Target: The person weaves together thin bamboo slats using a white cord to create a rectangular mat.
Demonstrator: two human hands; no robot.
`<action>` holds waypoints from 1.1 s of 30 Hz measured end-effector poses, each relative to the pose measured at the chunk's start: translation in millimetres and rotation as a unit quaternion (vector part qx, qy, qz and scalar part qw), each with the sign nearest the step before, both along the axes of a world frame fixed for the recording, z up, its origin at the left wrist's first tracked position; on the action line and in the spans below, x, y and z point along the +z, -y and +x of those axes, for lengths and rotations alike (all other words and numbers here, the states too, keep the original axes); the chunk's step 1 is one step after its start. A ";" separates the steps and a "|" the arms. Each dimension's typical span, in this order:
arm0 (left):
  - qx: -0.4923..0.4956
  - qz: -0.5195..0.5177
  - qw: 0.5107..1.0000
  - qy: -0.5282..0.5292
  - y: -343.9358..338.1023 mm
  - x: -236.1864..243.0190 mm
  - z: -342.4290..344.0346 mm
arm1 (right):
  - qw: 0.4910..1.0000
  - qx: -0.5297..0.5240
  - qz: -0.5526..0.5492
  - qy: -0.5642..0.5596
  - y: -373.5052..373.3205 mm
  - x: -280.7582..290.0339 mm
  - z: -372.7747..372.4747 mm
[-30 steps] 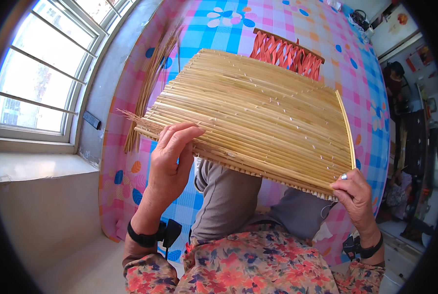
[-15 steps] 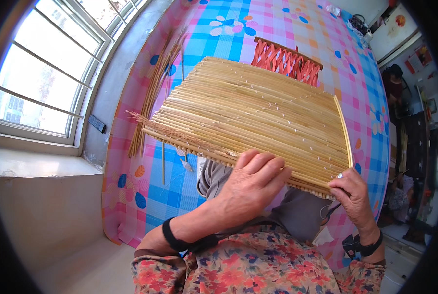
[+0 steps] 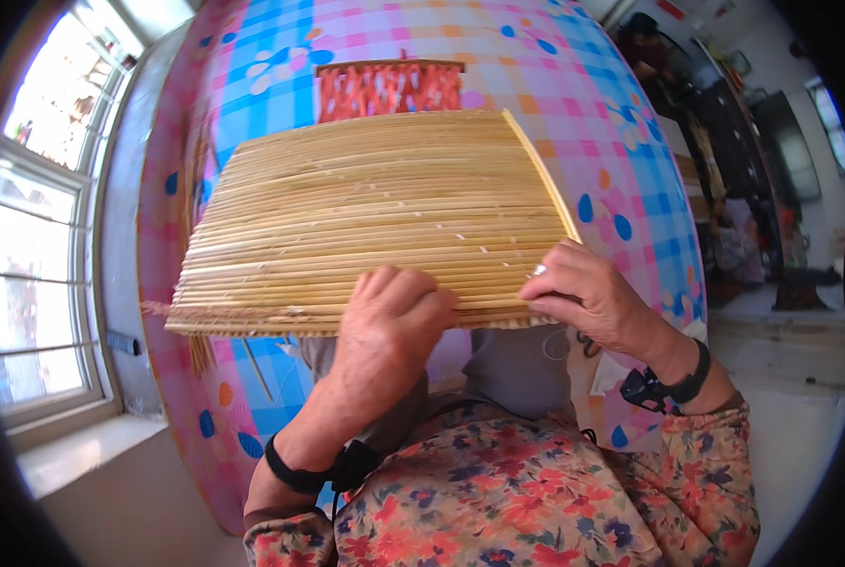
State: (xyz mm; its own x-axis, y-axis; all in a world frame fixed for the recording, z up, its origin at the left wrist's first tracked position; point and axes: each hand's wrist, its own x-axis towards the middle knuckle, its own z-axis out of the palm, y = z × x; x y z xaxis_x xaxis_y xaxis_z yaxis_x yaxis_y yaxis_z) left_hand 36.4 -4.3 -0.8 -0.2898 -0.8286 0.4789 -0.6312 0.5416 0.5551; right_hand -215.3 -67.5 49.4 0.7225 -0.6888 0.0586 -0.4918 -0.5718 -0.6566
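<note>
A mat of straw-coloured stalks (image 3: 366, 203), stitched side by side with pale thread, lies tilted above my lap. My left hand (image 3: 389, 326) is closed over its near edge, left of the right corner, fingers curled on top and fingertips partly hidden. At the near right corner my right hand (image 3: 597, 298) pinches the mat between thumb and fingers. A pale strip (image 3: 541, 175) runs along the mat's right side. Along the near left edge lies a thin reddish-brown, frayed stalk (image 3: 224, 312).
Beyond the mat is a rack with red crisscross strips (image 3: 389, 87) on the checked, flowered sheet (image 3: 564, 104). Thin stalks (image 3: 200, 354) lie left of the mat. A barred window (image 3: 40, 274) and a sill with a dark remote (image 3: 123, 342) are at the left.
The view has swung to the right. The mat now appears farther left and more level, its near edge running almost straight across. Both hands keep their hold on that edge.
</note>
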 end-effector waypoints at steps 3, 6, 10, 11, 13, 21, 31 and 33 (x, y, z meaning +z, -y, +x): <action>-0.009 0.010 1.000 0.017 4.8 12.2 -4.4 | 1.000 -0.011 0.022 0.014 -0.4 4.3 -6.7; -0.012 0.017 0.999 0.038 0.6 6.2 -7.5 | 0.995 -0.046 0.062 0.061 -1.5 -7.3 -13.4; -0.007 -0.025 0.997 0.066 -2.6 -2.7 -6.0 | 0.990 -0.094 0.045 0.090 -3.3 -1.0 -18.6; -0.004 -0.023 0.998 0.065 -3.0 -2.6 -6.0 | 0.993 -0.065 0.050 0.085 -4.2 -2.0 -19.6; 0.004 -0.020 0.998 0.067 -4.8 -2.8 -6.4 | 0.996 -0.039 0.039 0.067 -5.4 -4.5 -21.2; 0.002 -0.038 0.997 0.066 -7.0 -9.4 -4.2 | 0.992 0.000 -0.126 0.025 -15.5 -18.2 -8.1; 0.013 -0.057 0.997 0.057 -9.9 -14.3 -11.0 | 0.998 -0.011 -0.054 0.034 -16.6 -6.9 -5.7; 0.003 -0.040 0.998 0.058 -12.7 -13.9 -16.7 | 0.999 -0.017 -0.038 0.014 -14.4 -5.6 -5.2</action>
State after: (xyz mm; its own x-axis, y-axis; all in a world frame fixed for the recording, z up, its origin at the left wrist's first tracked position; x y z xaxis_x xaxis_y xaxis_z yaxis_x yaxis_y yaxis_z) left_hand 19.7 8.4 -14.6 -0.3413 -0.7914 0.5072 -0.6920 0.5767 0.4342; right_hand -220.5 -53.1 43.8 0.6965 -0.7054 0.1314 -0.4935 -0.6039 -0.6258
